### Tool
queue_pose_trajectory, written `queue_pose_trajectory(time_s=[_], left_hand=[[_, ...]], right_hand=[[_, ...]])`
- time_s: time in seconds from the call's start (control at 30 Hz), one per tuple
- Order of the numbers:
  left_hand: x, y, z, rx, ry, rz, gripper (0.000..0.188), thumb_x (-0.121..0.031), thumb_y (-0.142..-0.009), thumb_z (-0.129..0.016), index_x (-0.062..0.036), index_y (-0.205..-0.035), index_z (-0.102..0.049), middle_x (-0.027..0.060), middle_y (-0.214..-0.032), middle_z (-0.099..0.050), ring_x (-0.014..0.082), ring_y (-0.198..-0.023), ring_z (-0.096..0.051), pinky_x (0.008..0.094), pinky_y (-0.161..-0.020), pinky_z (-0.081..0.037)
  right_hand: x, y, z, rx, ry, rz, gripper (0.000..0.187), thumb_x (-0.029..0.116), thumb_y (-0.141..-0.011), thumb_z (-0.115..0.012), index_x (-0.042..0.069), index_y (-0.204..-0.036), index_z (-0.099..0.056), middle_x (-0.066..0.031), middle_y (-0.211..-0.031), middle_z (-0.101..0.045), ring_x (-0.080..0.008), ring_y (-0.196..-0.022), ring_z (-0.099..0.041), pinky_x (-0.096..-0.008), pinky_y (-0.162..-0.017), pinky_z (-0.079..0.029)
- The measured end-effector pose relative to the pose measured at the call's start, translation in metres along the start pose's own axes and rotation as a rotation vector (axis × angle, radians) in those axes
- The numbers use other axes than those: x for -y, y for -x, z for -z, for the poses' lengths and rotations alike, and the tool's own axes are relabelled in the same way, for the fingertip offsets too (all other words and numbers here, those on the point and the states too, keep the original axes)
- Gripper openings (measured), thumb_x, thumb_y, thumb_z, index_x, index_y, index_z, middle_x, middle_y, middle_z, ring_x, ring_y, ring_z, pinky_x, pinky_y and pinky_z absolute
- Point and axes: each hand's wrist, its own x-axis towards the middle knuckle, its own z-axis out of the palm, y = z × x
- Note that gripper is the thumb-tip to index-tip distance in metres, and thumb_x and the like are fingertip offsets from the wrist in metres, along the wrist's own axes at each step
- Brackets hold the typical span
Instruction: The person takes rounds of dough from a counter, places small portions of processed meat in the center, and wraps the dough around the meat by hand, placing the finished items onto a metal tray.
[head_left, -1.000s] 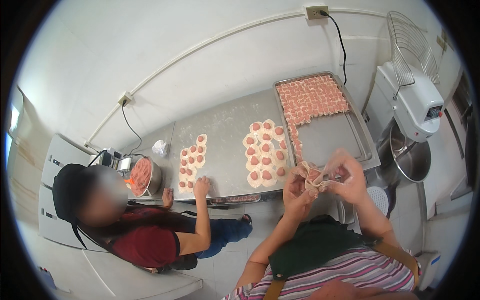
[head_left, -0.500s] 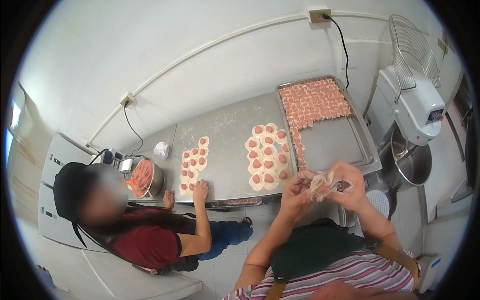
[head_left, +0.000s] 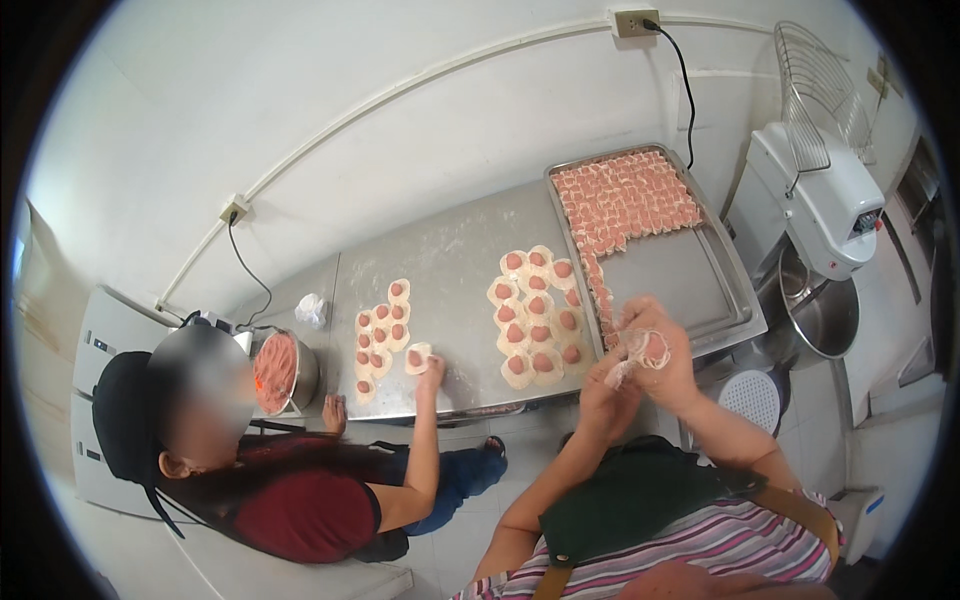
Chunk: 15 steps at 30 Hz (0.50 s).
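Observation:
In front of my apron I have an open-topped dumpling, its pale pleated wrapper gathered round pink filling. My left hand is closed at its lower left side. Curled round it from the other side is my right hand, its raised fingers partly blurred. Beyond my hands, a metal tray bears tight rows of finished dumplings. Left of the tray, flat round wrappers, each with a ball of pink filling, lie on the steel table.
At left, a co-worker's hand holds a filled wrapper near a second group of wrappers. A bowl of pink filling stands beyond. Right of the tray is a white mixer with a steel bowl.
My hands have drawn together, and the dumpling has turned so its filling shows in a rounded, gathered wrapper. The co-worker's hand has moved right with a filled wrapper in it.

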Motion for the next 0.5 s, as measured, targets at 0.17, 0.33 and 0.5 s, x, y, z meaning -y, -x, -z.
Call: queue_pose_trajectory(time_s=[0.17, 0.33, 0.5], left_hand=[[-0.018, -0.007, 0.044, 0.112, -0.129, 0.041, 0.04, -0.013, -0.09, -0.051, 0.0046, -0.125, -0.045, 0.0098, -0.122, -0.052, 0.0191, -0.113, -0.049, 0.0341, -0.098, -0.035], [-0.033, -0.023, 0.036, 0.028, -0.175, -0.019, 0.028, -0.011, -0.092, -0.048, 0.0049, -0.115, -0.053, 0.0062, -0.11, -0.058, 0.0146, -0.102, -0.054, 0.0296, -0.09, -0.041], [-0.044, -0.044, 0.078, 0.04, -0.175, 0.217, 0.025, -0.01, -0.093, -0.047, 0.0048, -0.111, -0.054, 0.0066, -0.108, -0.058, 0.0142, -0.101, -0.054, 0.0289, -0.09, -0.041]], right_hand=[[-0.01, -0.018, -0.011, 0.133, -0.095, 0.002, 0.034, 0.01, -0.057, -0.077, 0.004, -0.08, -0.051, -0.0096, -0.097, -0.051, -0.0203, -0.094, -0.049, -0.0319, -0.085, -0.037], [-0.032, -0.033, -0.025, 0.089, 0.03, 0.085, 0.039, 0.011, -0.055, -0.079, 0.004, -0.083, -0.052, -0.0093, -0.099, -0.052, -0.0215, -0.097, -0.049, -0.0346, -0.088, -0.036], [-0.031, -0.051, -0.017, 0.189, 0.17, 0.076, 0.036, 0.012, -0.061, -0.075, 0.004, -0.092, -0.057, -0.0073, -0.096, -0.053, -0.0196, -0.092, -0.05, -0.0318, -0.085, -0.039]])
